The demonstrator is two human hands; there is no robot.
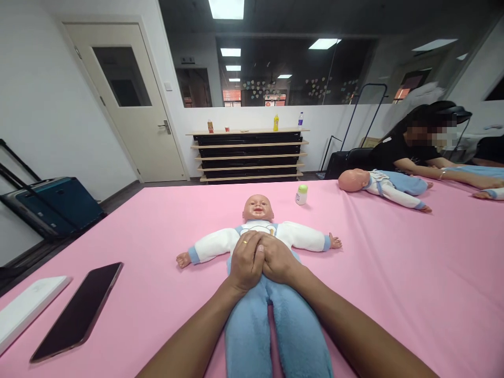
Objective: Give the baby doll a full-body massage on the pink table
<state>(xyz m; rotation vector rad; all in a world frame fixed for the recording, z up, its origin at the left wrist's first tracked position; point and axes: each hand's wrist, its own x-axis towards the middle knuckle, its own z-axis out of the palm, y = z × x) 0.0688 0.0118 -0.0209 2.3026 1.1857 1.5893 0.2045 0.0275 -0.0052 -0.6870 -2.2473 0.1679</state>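
On the pink table cover lies a baby doll (pixel 258 209), face up, its head away from me and its arms spread to both sides. It wears a white top with blue cuffs and fuzzy blue trousers (pixel 275 325). My left hand (pixel 244 262), with a ring on one finger, rests on the doll's belly. Pressed against it is my right hand (pixel 279 258), on the same spot. The fingers of both hands are closed and curled down, with the tips hidden. Whether they hold anything between them cannot be seen.
A small white jar with a green lid (pixel 301 195) stands beyond the doll's arm. At left lie a phone (pixel 79 310) and a white box (pixel 29 307). A second doll (pixel 388 186) lies at right, near a person in black (pixel 409 149). A suitcase (pixel 55 205) stands beside the table.
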